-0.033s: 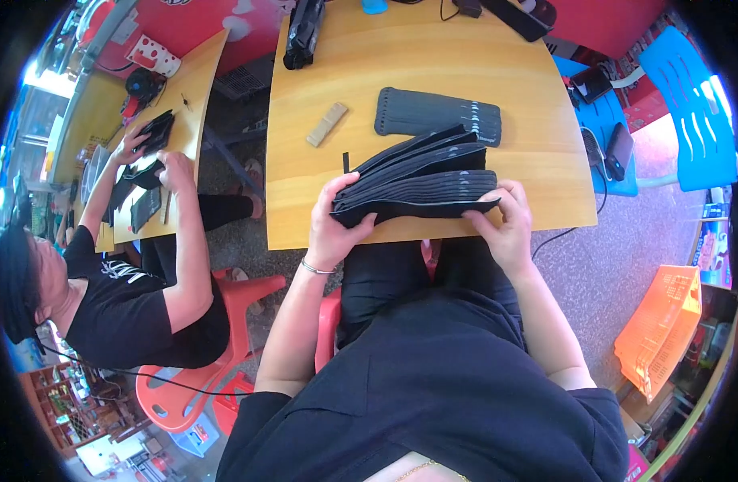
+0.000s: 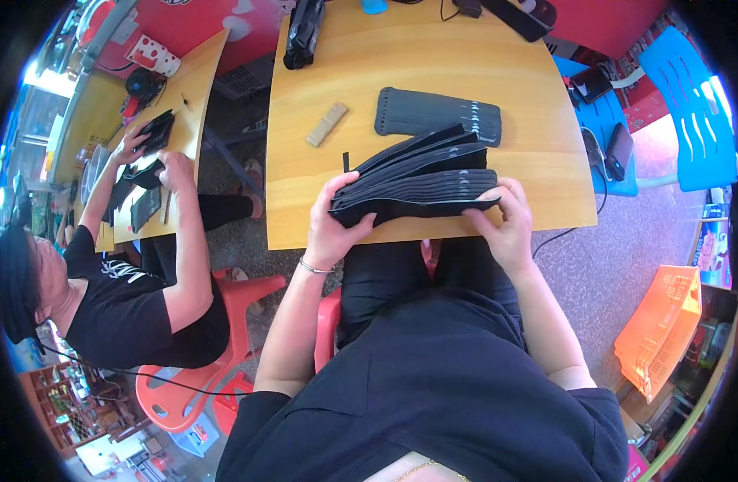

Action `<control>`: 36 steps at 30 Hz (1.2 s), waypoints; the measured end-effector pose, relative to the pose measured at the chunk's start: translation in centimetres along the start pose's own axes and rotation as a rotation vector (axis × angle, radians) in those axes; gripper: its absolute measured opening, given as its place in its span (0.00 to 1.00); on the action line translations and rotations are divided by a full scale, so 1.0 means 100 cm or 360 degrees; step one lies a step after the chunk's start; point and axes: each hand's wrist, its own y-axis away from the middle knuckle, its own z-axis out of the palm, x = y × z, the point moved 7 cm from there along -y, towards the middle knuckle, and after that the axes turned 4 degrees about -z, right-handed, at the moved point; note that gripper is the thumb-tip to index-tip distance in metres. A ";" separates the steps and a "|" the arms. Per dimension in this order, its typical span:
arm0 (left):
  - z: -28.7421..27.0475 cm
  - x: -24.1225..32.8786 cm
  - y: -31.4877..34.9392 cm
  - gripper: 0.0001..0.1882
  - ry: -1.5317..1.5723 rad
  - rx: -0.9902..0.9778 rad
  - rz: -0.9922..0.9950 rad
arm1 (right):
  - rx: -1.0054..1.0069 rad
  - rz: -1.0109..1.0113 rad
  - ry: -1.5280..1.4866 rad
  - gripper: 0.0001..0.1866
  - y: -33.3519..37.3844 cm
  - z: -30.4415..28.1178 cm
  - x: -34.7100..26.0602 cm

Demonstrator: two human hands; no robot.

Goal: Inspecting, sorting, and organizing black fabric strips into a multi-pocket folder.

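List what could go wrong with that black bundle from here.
1. The black bundle fans apart on its far side, so layers might slip out of line between the left hand and right hand.
2. It is held close to the near edge of the table, so anything that slips could fall off.
3. A similar dark stack lies just beyond it, so the two might get mixed.

Desk (image 2: 305, 185): light wood-grain top, bowed right edge, 12 o'clock
Side desk (image 2: 196, 72): similar wood tone, between 10 and 11
Red wall (image 2: 191, 34): pale rounded shapes, 11 o'clock
Floor (image 2: 578, 297): grey, speckled, towards 4
Blue plastic chair (image 2: 678, 104): slotted backrest, 2 o'clock
Red plastic chair (image 2: 239, 305): 8 o'clock
Light: white glare, 10 o'clock
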 end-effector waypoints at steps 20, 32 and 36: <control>-0.015 0.015 -0.018 0.27 0.0779 -0.0080 -0.0699 | -0.0399 0.0481 -0.0551 0.13 -0.097 0.011 0.004; -0.008 0.016 -0.001 0.27 0.1006 0.0114 -0.0813 | -0.0229 0.0920 -0.1092 0.15 -0.092 0.015 0.059; -0.004 0.018 -0.006 0.26 0.1049 0.0089 -0.0873 | -0.0247 0.0718 -0.1013 0.11 -0.081 0.045 0.110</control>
